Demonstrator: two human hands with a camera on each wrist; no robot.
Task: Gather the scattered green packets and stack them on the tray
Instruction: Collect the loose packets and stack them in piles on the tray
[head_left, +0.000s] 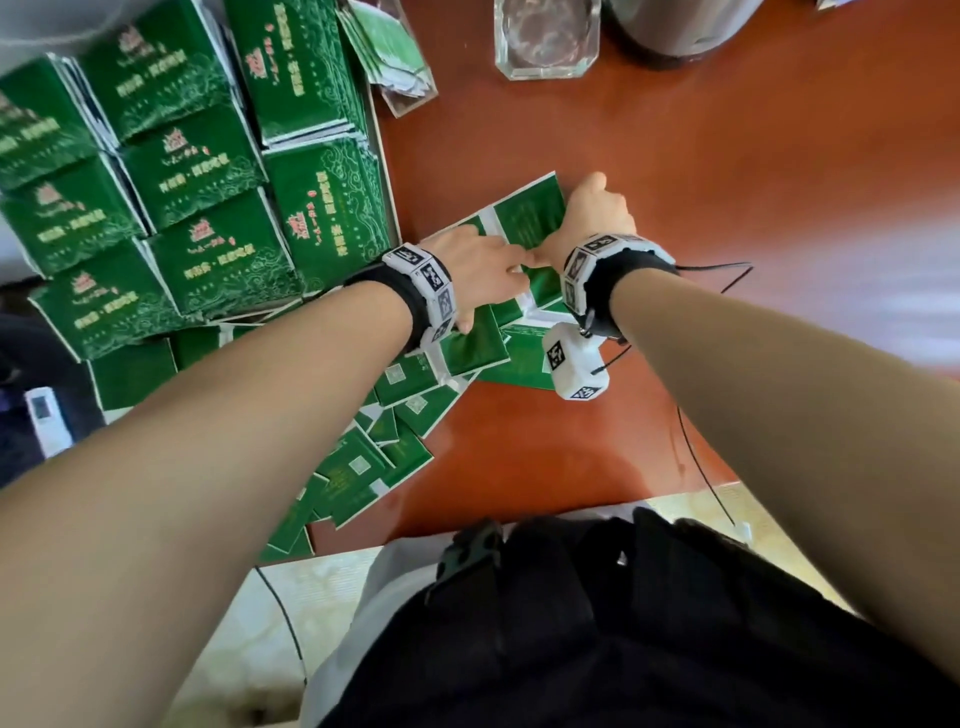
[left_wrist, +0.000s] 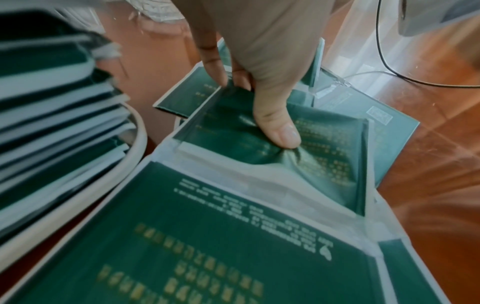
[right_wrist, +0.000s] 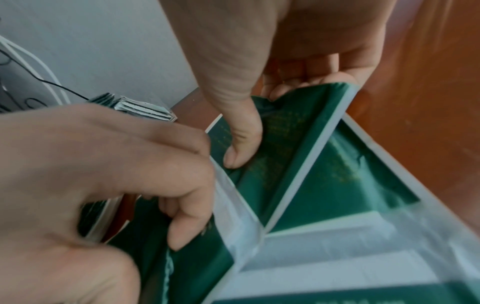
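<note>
Pinching one green packet (right_wrist: 275, 144) between thumb and fingers (right_wrist: 306, 86), the right hand (head_left: 592, 208) lifts its edge; left hand (head_left: 478, 260) fingers (left_wrist: 278, 127) grip a neighbouring packet (left_wrist: 311, 148) on the worktop (head_left: 675, 182).

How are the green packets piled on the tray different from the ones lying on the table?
The packets on the tray sit in neat, tall stacks; the packets on the table lie flat, scattered and overlapping. The tray ones show a red emblem and gold swirls; the table ones show small print and square codes. The left hand and right hand grip only table packets. Both kinds are green with white edges.
</note>
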